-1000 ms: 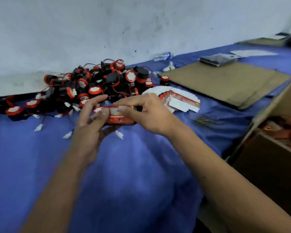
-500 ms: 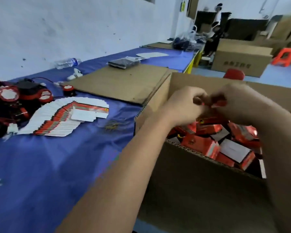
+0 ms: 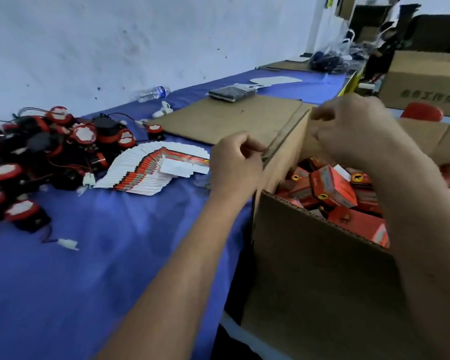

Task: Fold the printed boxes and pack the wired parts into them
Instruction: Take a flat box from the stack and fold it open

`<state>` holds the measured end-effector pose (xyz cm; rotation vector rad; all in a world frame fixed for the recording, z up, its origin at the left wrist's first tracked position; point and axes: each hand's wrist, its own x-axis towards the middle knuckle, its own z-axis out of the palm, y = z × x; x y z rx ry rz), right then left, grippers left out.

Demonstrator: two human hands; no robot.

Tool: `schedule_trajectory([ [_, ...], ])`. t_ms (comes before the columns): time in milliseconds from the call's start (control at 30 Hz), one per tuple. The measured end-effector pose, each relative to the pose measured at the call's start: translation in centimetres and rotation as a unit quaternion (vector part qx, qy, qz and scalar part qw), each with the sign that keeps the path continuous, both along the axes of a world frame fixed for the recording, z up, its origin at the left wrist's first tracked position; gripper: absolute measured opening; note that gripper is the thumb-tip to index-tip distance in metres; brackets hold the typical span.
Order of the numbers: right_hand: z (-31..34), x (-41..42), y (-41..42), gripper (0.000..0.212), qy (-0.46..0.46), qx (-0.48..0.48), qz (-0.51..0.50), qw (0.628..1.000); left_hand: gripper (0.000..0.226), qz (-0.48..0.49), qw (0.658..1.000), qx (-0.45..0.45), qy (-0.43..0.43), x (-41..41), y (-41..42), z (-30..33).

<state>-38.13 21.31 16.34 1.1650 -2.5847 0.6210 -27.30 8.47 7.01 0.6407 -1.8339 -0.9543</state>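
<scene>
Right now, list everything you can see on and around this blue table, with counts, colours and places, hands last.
Round wired parts: a heap, black and red with white tops, table's left.
Flat printed box blanks: one fanned stack, white and red, table centre.
Large corrugated carton: one, brown, open, at the table's right edge.
Folded red boxes: many, red-orange, inside the carton.
Flat cardboard sheet: one, brown, behind the stack.
Clear plastic bottle: one, lying by the wall.
Dark flat packet: one, on the sheet's far edge.
Blue tablecloth: one.
Left hand: fingers curled, empty, beside the carton.
Right hand: curled, above the carton.
</scene>
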Motion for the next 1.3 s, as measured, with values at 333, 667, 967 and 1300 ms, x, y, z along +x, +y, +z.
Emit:
schedule_trajectory([
  [333,-11.3,9.2,-21.8,0.033,-0.075,0.107,0.173,0.976,0.026,0.273,0.928,0.248,-0.046,9.9,-10.0,-10.0],
  [667,-17.4,6.5,-27.1,0.034,-0.032,0.116,0.225,0.967,0.012,0.222,0.922,0.317,-0.011,8.2,-13.4,-10.2],
  [967,-15.1,19.1,-21.1,0.027,-0.072,-0.293,0.498,0.813,0.073,-0.093,0.83,0.462,0.298,18.9,-12.6,-5.0],
  [1300,-15.1,36.8,-22.6,0.044,-0.4,-0.19,0.603,0.663,0.073,0.03,0.861,0.374,0.344,41.7,-9.3,-7.6],
])
